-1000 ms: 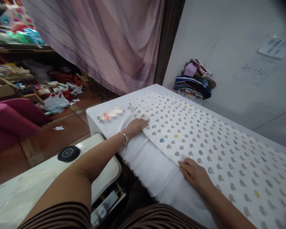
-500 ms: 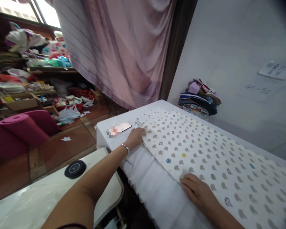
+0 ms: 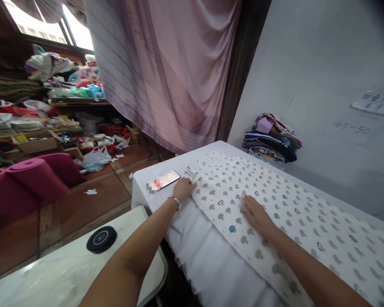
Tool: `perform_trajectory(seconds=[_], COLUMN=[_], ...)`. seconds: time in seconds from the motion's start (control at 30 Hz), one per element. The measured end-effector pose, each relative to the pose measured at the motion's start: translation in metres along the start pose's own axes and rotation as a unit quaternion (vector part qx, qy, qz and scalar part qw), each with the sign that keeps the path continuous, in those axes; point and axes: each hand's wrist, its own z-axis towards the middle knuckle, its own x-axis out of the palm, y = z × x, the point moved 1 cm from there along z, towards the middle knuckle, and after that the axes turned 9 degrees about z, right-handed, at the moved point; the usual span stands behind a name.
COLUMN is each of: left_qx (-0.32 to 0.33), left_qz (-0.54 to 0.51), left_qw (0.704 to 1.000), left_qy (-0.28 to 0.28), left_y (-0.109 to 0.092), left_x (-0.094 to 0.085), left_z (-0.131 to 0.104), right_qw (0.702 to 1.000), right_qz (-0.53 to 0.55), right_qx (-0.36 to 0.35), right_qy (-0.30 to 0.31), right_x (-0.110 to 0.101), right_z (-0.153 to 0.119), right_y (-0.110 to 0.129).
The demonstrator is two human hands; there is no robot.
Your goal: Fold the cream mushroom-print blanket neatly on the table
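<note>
A white cloth printed with mushrooms (image 3: 269, 200) lies spread over a table under a white cover (image 3: 198, 238). At the cloth's near left corner, my left hand (image 3: 183, 188) is closed on the edge, its fingertips partly hidden. My right hand (image 3: 257, 215) rests flat on the cloth's surface, fingers stretched out and together, holding nothing. Just left of my left hand lies a phone (image 3: 169, 179) with a lit screen, partly blurred out.
A white side table (image 3: 131, 226) with a round black object (image 3: 101, 239) stands at lower left. Folded fabrics (image 3: 272, 140) are stacked by the wall. Rolled pink mats (image 3: 35, 179) and cluttered boxes (image 3: 35, 143) fill the left, beside a hanging curtain (image 3: 166, 72).
My right hand has moved from the cloth's near edge farther in and now lies flat on it. My left hand stays at the corner. The view has shifted slightly.
</note>
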Motion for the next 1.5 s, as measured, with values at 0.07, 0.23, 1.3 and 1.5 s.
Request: perform_trajectory(seconds=[0.07,0.23,1.3,1.5], left_qx=[-0.005,-0.014,-0.074,-0.06], left_qz=[-0.024,-0.123,-0.28,-0.264], left_qw=[1.0,0.99,0.957,0.963], left_qy=[-0.015,-0.071,-0.002,-0.011], left_y=[-0.002,0.005,0.016,0.012], left_x=[0.003,0.014,0.018,0.015], left_z=[0.002,0.006,0.006,0.006], right_qw=[0.999,0.992,0.977,0.977], right_qz=[-0.015,-0.063,-0.004,0.005], right_qx=[0.03,0.102,0.204,0.208], right_qy=[0.013,0.04,-0.064,-0.049], right_x=[0.004,0.009,0.004,-0.011], right_z=[0.023,0.062,0.219,0.243], right_y=[-0.002,-0.005,-0.038,-0.047])
